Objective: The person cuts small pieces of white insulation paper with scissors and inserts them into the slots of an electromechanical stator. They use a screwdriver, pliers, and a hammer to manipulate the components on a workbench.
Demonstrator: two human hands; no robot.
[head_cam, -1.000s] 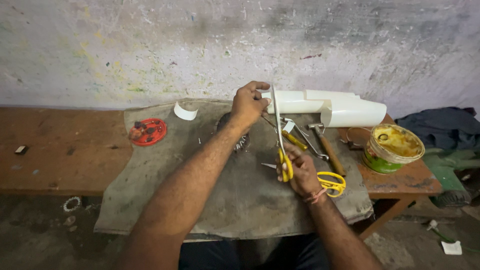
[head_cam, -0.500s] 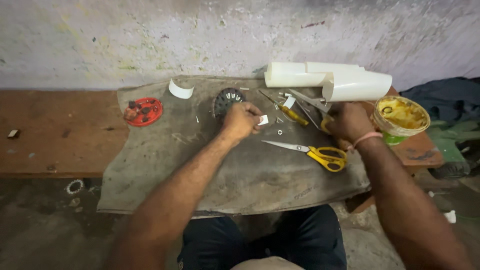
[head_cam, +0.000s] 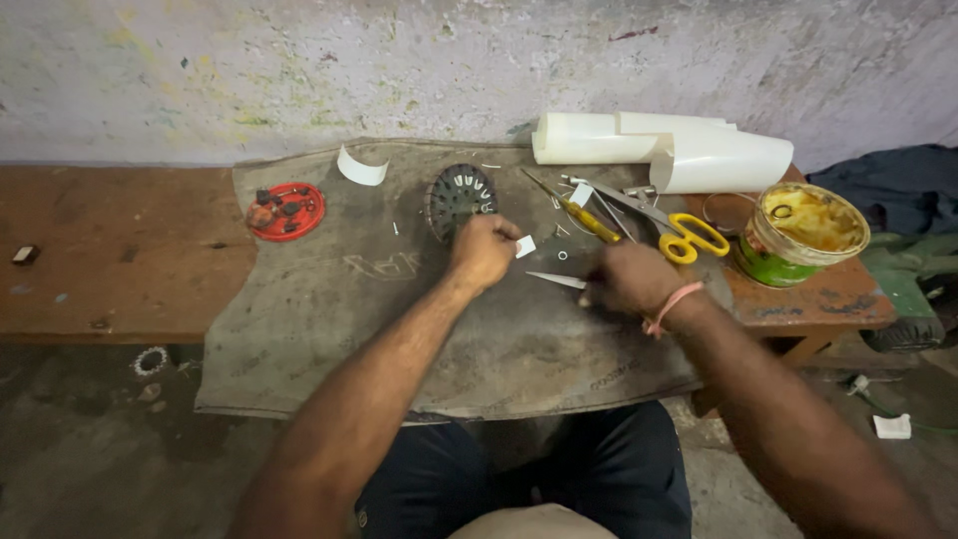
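The left hand (head_cam: 485,250) is curled into a loose fist, fingertips pinching a small white scrap (head_cam: 525,246) of stiff sheet that sticks out at the thumb side. The right hand (head_cam: 629,279) is closed around the handle end of a thin pale blade (head_cam: 555,280), whose flat pointed tip juts leftward just below the scrap; the two are near each other but apart. Whether the blade touches the cloth cannot be told.

Both hands rest over a worn grey cloth (head_cam: 329,309), coarse and stained, spread across a rough wooden bench (head_cam: 110,250). Just above the left knuckles lies a dark round metal disc (head_cam: 457,195) with slots around its rim. Beyond the right hand lie yellow-handled scissors (head_cam: 684,236), a yellow-handled screwdriver (head_cam: 584,218) and small metal bits. Farther back, against the blotchy plaster wall (head_cam: 299,70), lie rolls of smooth white sheet (head_cam: 679,150). At the right edge stands an open round tin (head_cam: 803,232), green on the side, its inside smeared with yellowish paste. At the far left of the cloth sits a red round lid (head_cam: 284,211) holding small dark parts, with a curved white strip (head_cam: 360,168) beside it.
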